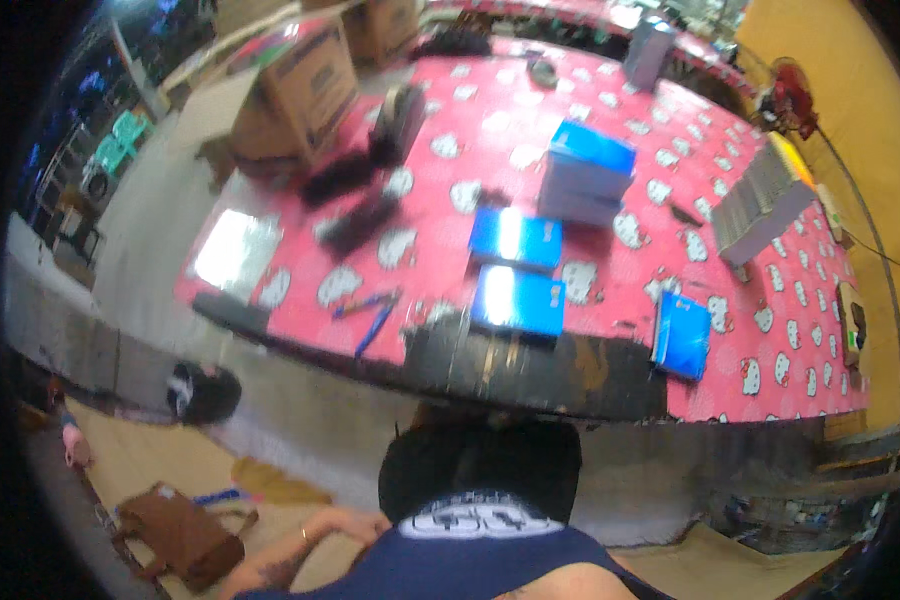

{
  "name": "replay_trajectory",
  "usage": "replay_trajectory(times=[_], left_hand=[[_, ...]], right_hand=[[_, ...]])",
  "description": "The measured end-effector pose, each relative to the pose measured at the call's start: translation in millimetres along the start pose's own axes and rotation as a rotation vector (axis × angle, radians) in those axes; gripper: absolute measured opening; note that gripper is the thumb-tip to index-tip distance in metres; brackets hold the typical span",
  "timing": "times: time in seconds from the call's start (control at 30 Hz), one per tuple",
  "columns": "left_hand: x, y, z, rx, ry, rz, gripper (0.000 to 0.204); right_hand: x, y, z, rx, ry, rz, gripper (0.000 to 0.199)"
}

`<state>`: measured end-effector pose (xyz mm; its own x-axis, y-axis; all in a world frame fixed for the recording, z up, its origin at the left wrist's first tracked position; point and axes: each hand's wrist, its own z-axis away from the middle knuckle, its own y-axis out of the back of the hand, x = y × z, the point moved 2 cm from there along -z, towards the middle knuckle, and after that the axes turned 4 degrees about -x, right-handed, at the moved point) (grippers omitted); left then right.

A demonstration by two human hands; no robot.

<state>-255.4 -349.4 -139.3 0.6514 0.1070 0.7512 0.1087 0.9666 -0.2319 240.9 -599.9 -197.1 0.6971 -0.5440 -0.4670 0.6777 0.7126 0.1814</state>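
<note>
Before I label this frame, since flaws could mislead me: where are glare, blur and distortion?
Head view: glare streaks two central blue packs; head view: dark objects near the carton look smeared; head view: the table's front edge bows, fisheye-style.

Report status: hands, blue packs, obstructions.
Left hand beside torso, grip unclear; right hand out of view. Three blue packs lie on table, tops uncovered. Blue-topped stack stands behind two.

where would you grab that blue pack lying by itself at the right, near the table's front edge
Probably by its two long sides, thumb on one, fingers on the other, coming from the person's side. The blue pack lies flat near the front edge of the table, apart from the other blue packs, and looks narrower across than it is long.
</note>
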Motion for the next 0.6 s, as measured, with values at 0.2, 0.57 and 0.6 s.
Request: replay_trajectory(times=[0.2, 0.57, 0.6], left_hand=[[-3, 3, -5, -0.082, 0.216, -0.142, 0.008], [91, 56, -32, 0.575, -0.125, -0.154, 0.026], [90, 50, -34, 0.440, -0.076, -0.048, 0.026]], right_hand=[[-64, 26, 34, 0.054, 0.135, -0.164, 0.027], [-199, 78, -14, 0.329, 0.401, -0.215, 0.012], [-195, 72, -20, 0.276, 0.429, -0.203, 0.013]])
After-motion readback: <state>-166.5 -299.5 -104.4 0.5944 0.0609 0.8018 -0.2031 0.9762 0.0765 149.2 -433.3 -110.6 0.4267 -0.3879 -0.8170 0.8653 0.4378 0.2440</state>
